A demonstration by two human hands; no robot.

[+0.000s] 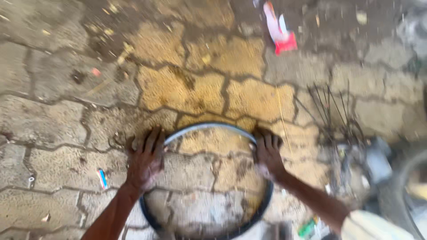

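In the head view a bare wheel rim (209, 178) lies flat on the paved floor (58, 120). The left hand (144, 160) presses, fingers spread, on its left side, and the right hand (267, 153) likewise on its right; neither closes around it. Loose spokes (331, 109) lie just right of the rim.

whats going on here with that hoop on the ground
A person presses both hands on a bare wheel rim lying flat on the paved ground. The left hand rests on its left side, the right hand on its right side, fingers spread over the edge. A bundle of thin spokes lies to the right, and a red and white wrapper sits farther off. The picture is blurred.
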